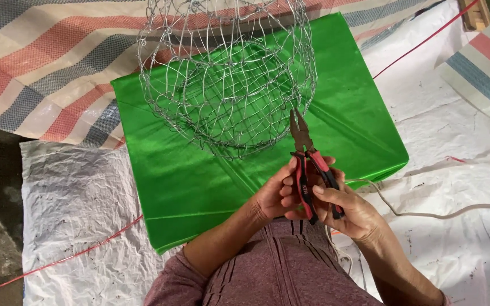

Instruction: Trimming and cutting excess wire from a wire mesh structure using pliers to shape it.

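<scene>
A pair of long-nose pliers (307,161) with red and black handles points up toward a round wire mesh cage (228,73). My left hand (276,195) and my right hand (344,207) both grip the plier handles close to my body. The plier tips reach the lower right edge of the cage. The cage stands on a box wrapped in shiny green cloth (188,175).
White crumpled plastic sheeting (75,209) covers the ground around the box. A striped red, blue and white tarp (35,62) lies behind. A thin red cord (80,252) runs at lower left and a pale cable (426,214) at right.
</scene>
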